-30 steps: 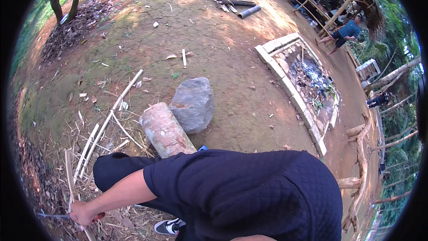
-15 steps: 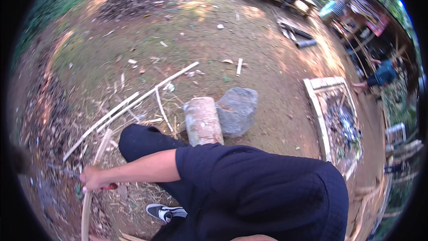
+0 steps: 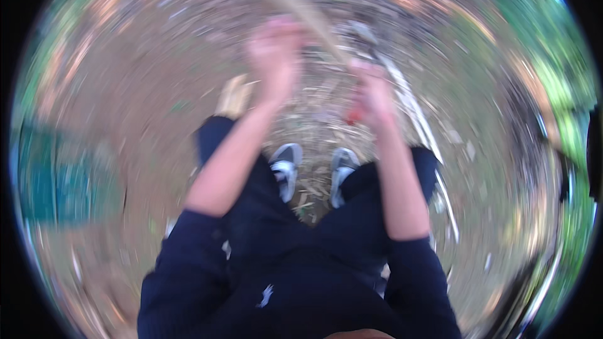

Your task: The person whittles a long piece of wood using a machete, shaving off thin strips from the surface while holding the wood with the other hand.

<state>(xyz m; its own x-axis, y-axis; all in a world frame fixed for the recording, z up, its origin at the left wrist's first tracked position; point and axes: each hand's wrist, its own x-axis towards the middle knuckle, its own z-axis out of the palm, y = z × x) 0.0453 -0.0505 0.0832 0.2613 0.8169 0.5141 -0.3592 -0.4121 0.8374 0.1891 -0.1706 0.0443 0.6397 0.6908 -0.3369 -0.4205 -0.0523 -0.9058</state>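
A long pale wooden strip (image 3: 300, 7) slants from the top edge down to my right hand (image 3: 374, 91). That hand is closed at the strip's lower end, with a bit of red (image 3: 353, 115) showing below its fingers, seemingly the handle of a tool. My left hand (image 3: 275, 47) is raised beside the strip, a little farther off. Blur smears its fingers, so whether they grip the strip cannot be made out. Both forearms reach forward over my bent knees.
Pale wood pieces (image 3: 233, 97) lie by my left knee. Long thin pale sticks (image 3: 411, 103) stretch along the ground on the right. Shavings (image 3: 314, 191) litter the soil around my two shoes. A blurred teal shape (image 3: 69, 179) stands at far left, greenery (image 3: 565, 56) at far right.
My view has swung round to the left; log, grey rock and framed pit have gone from sight. Both forearms now show, and the strip has moved from the left side to in front of me.
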